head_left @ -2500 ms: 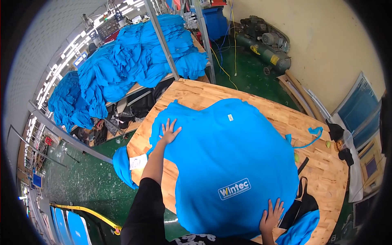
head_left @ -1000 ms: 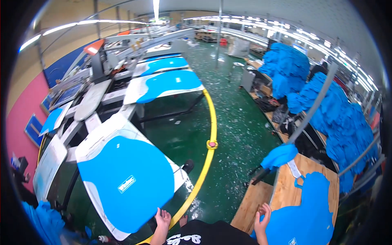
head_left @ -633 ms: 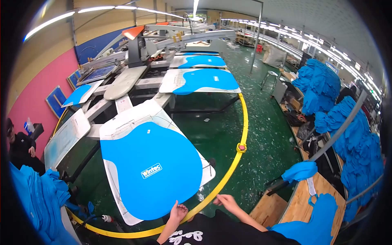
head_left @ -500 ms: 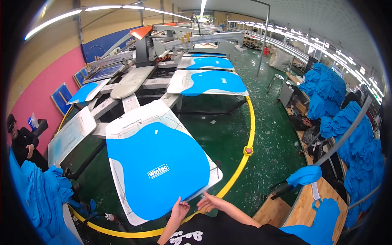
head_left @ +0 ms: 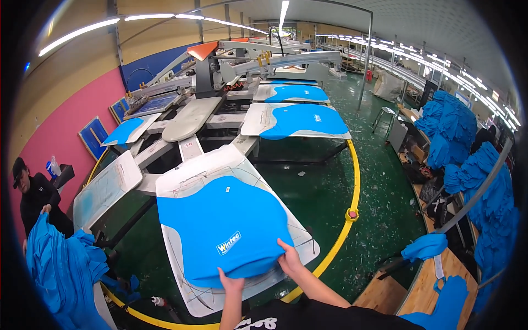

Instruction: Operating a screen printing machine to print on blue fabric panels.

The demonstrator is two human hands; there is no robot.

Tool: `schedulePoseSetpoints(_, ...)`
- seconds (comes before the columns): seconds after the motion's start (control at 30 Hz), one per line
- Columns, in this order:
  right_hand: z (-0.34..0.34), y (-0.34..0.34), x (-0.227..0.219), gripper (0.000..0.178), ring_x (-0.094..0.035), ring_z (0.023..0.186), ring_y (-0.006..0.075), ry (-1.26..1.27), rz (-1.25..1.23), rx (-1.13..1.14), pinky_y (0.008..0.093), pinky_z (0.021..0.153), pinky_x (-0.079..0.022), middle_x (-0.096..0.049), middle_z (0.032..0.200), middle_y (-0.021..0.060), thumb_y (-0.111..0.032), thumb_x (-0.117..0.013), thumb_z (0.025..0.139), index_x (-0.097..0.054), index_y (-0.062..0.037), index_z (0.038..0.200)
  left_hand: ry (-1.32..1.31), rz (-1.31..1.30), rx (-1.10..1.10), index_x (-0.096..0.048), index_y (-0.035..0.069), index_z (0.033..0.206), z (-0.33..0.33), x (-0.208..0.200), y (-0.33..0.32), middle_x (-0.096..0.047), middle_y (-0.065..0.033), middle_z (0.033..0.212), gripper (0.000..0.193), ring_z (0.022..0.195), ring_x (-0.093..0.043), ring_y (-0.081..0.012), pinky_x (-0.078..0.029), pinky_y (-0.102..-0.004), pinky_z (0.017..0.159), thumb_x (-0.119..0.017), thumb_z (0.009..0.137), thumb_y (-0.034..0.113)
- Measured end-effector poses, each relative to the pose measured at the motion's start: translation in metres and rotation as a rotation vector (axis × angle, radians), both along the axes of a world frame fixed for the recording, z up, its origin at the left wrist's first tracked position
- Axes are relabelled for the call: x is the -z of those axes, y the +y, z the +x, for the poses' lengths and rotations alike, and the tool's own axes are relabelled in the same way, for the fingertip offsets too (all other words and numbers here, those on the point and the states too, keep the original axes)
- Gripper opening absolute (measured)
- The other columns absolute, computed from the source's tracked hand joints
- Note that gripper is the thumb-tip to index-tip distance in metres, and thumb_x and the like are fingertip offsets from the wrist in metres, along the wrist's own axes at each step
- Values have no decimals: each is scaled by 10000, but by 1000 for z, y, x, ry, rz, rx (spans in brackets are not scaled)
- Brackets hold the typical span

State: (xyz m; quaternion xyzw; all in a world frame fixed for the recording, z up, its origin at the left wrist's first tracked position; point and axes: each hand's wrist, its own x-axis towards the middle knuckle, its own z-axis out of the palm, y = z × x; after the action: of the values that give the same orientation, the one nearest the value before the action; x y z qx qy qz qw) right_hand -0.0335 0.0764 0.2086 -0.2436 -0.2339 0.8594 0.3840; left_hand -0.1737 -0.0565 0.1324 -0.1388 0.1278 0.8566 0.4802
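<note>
A bright blue cut fabric panel (head_left: 220, 209) with a white-outlined printed logo lies on a white printing pallet (head_left: 300, 247) in front of me. My left hand (head_left: 232, 282) holds the panel's near edge, thumb on top and the other fingers hidden beneath. My right hand (head_left: 290, 259) grips the edge at the near right corner, also with the thumb on top. Between my hands the cloth is raised and creased, baring the pallet's near end. The far part of the panel still lies flat.
More pallets with blue panels (head_left: 308, 118) sit on the carousel beyond. A yellow ring rail (head_left: 355, 187) curves around it. At left, a person (head_left: 38, 192) stands by a blue fabric pile (head_left: 60, 258). Wooden tables (head_left: 429, 286) and heaped blue cloth (head_left: 489, 203) line the right.
Both hands have moved forward and taken hold of the panel's near edge, lifting it and drawing it back from the pallet's end. The person at left has a hand on the pile.
</note>
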Motion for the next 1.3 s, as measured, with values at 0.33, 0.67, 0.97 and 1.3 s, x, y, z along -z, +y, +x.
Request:
schedulePoseSetpoints(0.33,97,-14,-117,314,-501,979,252,359,-3,177,393,894,-348,-554,1020,128,-286,-484,831,-519,-19,992,381,373,15,-317,90,1266,-9,-137,19,-339,-94,1300,574,1196,-292,-265,-196,-457,1005,-455,829,435)
schedulePoseSetpoints(0.67,328,-155,-134,378,-506,973,308,924,322,743,467,875,-357,-565,1011,138,-398,-433,832,-552,-60,950,386,805,856,-448,99,1187,176,-185,111,-436,-91,1236,542,1131,-400,-271,-252,-474,971,-423,822,500)
schedulePoseSetpoints(0.97,390,-449,-158,487,-495,1006,286,-1011,935,1716,432,876,-349,-493,1147,146,-397,-276,891,-460,-7,1118,698,1224,1099,-473,72,1128,299,-209,134,-487,-119,1125,496,979,-486,-268,-362,-432,844,-423,820,457)
schedulePoseSetpoints(1.3,488,-547,-229,323,-533,925,226,-809,700,2143,340,847,-392,-553,1027,144,-240,-446,863,-510,14,1053,774,839,1366,-535,-8,1018,564,-316,99,-562,-104,966,288,851,-546,-181,-423,-307,770,-509,827,206)
